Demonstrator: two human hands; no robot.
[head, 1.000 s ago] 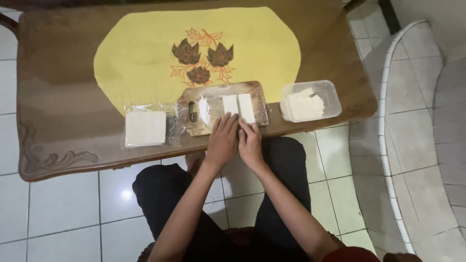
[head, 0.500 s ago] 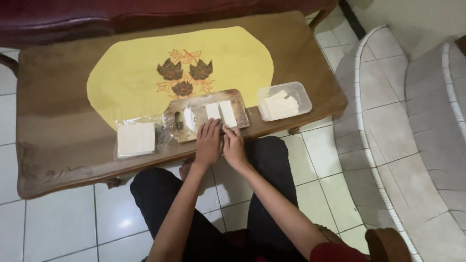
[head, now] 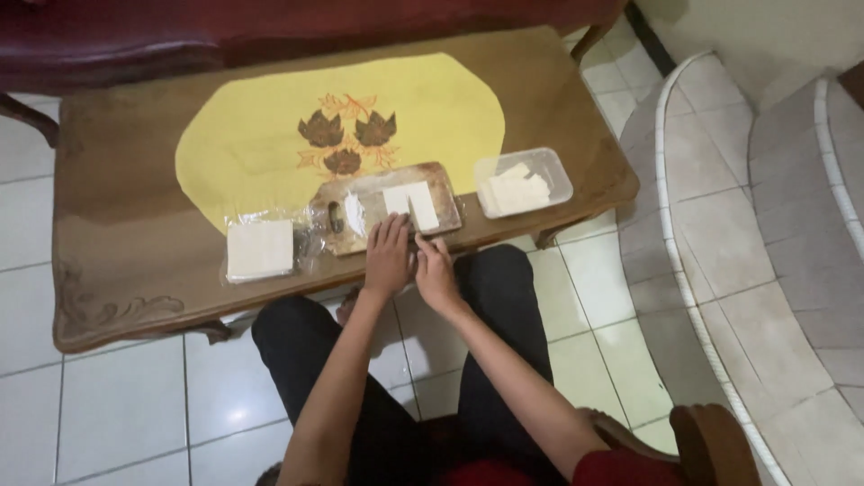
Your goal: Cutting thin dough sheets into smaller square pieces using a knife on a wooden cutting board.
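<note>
A wooden cutting board (head: 360,236) lies at the near edge of a brown table (head: 117,180). On it are pale flat rectangles of dough or wrapper (head: 409,203) and a small white patch (head: 355,211). My left hand (head: 388,256) rests with fingers flat on the board's near edge, touching the pale sheet. My right hand (head: 434,270) sits beside it at the table's edge, fingers curled, and I cannot tell whether it holds anything.
A stack of white square sheets in clear plastic (head: 259,249) lies left of the board. A clear plastic tub (head: 524,182) with pale pieces stands to the right. A yellow mat with a leaf pattern (head: 342,135) covers the table's middle. White tiled floor and a curved step (head: 684,225) are at right.
The view has shifted, so the table sits further right and up in the frame. Both hands stay together at the board's near edge, barely moved.
</note>
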